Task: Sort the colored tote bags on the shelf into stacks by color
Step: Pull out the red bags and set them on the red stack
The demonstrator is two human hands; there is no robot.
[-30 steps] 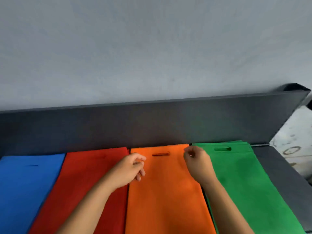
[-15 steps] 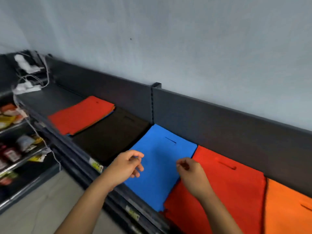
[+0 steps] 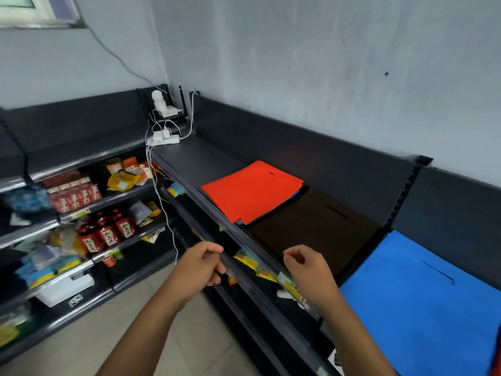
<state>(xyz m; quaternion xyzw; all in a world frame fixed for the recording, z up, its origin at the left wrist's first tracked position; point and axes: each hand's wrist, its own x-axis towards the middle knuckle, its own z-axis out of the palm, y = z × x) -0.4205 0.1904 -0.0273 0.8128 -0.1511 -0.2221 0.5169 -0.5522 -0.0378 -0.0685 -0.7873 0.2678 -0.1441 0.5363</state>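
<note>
Black shelf (image 3: 206, 161) bearing our mixed bag pile (image 3: 250, 192) topped red, brown stack (image 3: 311, 226), blue stack (image 3: 423, 302), our left hand (image 3: 196, 270) and right hand (image 3: 309, 270) loosely curled, holding nothing

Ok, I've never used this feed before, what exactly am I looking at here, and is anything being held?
There is no machine: a person wears one wide-angle camera on the head, looking forward and down, so the two arms at the bottom are theirs. The left hand and right hand hang in front of the dark shelf, fingers loosely curled, holding nothing. On the shelf top lie a mixed stack with a red bag uppermost and other colors peeking out beneath, then a dark brown stack, then a blue stack. Snacks and bottles fill the side shelves on the left.
</note>
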